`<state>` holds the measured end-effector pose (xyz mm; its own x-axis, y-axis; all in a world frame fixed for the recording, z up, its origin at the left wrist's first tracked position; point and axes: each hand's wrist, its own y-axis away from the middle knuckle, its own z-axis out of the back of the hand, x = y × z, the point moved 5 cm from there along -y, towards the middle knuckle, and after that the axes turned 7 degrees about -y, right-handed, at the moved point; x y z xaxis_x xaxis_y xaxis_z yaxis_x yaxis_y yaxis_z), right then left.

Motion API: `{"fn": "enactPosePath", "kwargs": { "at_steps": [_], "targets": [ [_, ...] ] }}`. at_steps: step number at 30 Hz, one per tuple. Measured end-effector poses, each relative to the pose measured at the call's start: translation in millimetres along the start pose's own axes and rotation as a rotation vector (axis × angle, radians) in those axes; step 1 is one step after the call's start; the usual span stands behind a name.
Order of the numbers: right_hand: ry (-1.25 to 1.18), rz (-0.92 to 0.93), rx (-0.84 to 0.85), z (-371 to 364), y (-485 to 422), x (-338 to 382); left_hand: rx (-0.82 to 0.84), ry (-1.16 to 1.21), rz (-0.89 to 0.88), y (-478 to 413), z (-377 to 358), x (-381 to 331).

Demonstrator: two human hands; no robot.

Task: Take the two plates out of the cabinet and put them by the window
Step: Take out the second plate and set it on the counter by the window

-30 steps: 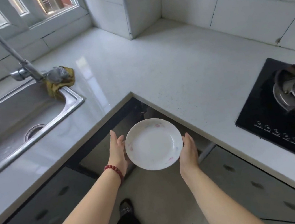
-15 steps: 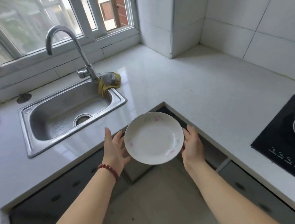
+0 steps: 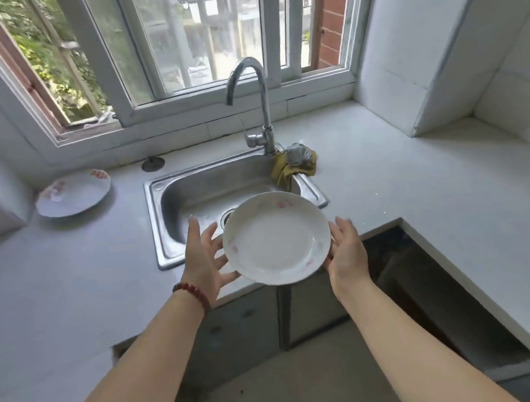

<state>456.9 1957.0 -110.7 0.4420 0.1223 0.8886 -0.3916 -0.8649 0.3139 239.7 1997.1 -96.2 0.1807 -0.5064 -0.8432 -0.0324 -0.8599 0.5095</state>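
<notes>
I'm carrying the second plate [image 3: 275, 238] squeezed between left hand [image 3: 205, 260] and right hand [image 3: 347, 250], fingers straight. Next I swing it well beyond my left hand, down beside the first plate [image 3: 73, 193].

held plate [image 3: 275, 238] over sink [image 3: 194, 190]: white, faint pink flowers | second plate [image 3: 74, 195] left of sink: white, red-pink motifs | cloth [image 3: 281, 171] at sink: mustard

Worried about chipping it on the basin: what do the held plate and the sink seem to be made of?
The held plate looks like glazed white ceramic, perhaps porcelain: glossy sheen, faint pink flower prints. Melamine cannot be ruled out. The sink looks like brushed stainless steel: grey metal, soft dull reflections, pressed rim.
</notes>
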Motion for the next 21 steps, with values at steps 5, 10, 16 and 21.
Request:
{"fn": "enactPosePath", "kwargs": {
  "at_steps": [5, 10, 16, 21],
  "targets": [
    [0.017, -0.024, 0.067, -80.3, -13.4, -9.1, -0.051, 0.017, -0.053, -18.1, 62.8, -35.0],
    [-0.008, -0.086, 0.168, -151.0, -25.1, -30.6, -0.094, 0.080, -0.071, -28.0, 122.7, -62.5],
    [-0.004, -0.158, 0.230, -224.6, -38.6, -56.0, -0.209, 0.142, -0.083, -42.2, 183.6, -78.0],
    [-0.007, -0.225, 0.278, -278.7, -56.1, -71.6, -0.295, 0.184, -0.086, -58.5, 218.3, -93.2]
  ]
}}
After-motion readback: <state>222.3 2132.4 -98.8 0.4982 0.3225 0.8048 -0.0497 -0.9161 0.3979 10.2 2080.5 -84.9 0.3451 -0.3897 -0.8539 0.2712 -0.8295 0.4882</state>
